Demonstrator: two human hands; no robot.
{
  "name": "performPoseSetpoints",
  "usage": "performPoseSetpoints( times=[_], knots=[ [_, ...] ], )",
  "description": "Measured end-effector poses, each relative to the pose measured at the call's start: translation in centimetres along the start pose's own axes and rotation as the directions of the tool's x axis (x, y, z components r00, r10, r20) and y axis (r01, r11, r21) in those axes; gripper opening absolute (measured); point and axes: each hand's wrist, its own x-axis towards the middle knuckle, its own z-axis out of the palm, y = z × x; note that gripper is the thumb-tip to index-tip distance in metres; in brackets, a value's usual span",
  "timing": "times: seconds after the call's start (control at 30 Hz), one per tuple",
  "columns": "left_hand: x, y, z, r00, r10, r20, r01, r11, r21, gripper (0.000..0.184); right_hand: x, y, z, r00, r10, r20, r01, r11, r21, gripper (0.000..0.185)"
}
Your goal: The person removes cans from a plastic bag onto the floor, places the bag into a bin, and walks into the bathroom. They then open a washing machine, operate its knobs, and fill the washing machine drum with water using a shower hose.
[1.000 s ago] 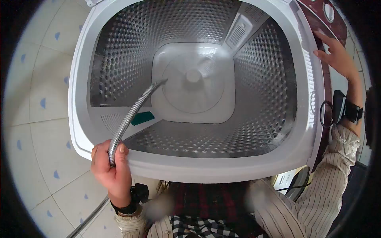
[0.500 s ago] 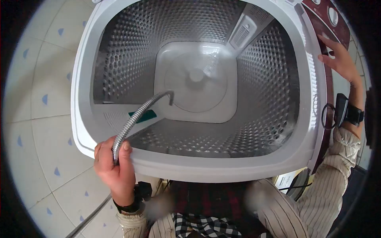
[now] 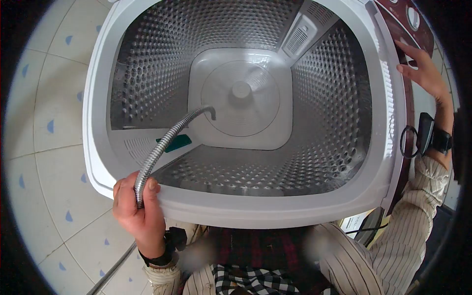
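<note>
My left hand [image 3: 138, 209] is closed around a ribbed metal flexible hose [image 3: 169, 137] at the near left corner of a top-loading washing machine [image 3: 275, 212]. The hose arcs over the rim, and its bent end hangs above the pulsator [image 3: 241, 91] at the bottom of the dimpled steel drum [image 3: 324, 113]. At the far right, my right hand [image 3: 424, 71] rests by the machine's dark red control panel [image 3: 393, 22], thumb and forefinger apart, nothing visible between them. Its other fingers are partly hidden.
A green patch [image 3: 177, 142] shows on the drum's left corner panel. One white filter cover [image 3: 298, 40] is in the far right corner. Pale floor tiles [image 3: 54, 187] with blue marks lie at left. The hose's tail [image 3: 115, 268] runs down across them.
The view has shifted slightly, so the machine sits a little further left. Both hands keep their places, the left still gripping the hose. The pulsator looks sharper than before.
</note>
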Motion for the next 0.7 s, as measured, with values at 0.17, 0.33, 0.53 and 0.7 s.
performPoseSetpoints(
  times=[0.17,0.33,0.53,0.7],
  knots=[
    [0.0,0.3,-0.2,0.999,-0.036,0.005,0.036,0.999,0.014,0.011,0.3,0.2,-0.3,0.999,0.011,0.03,-0.011,1.0,0.012,0.06],
    [0.2,0.5,-0.6,0.999,-0.031,0.021,0.031,0.999,0.032,0.012,-0.2,-3.0,-1.7,0.999,0.018,0.028,-0.02,0.995,0.095,0.061],
    [-0.1,0.0,-2.1,0.997,0.073,0.015,-0.074,0.979,0.189,0.019,-0.1,-3.8,-5.0,0.949,-0.127,0.288,0.095,0.988,0.122,0.047],
    [0.2,-2.5,-1.2,0.97,0.242,-0.01,-0.235,0.951,0.203,0.019,2.2,-5.2,-12.1,0.819,-0.212,-0.533,0.226,0.973,-0.041,0.029]
  ],
)
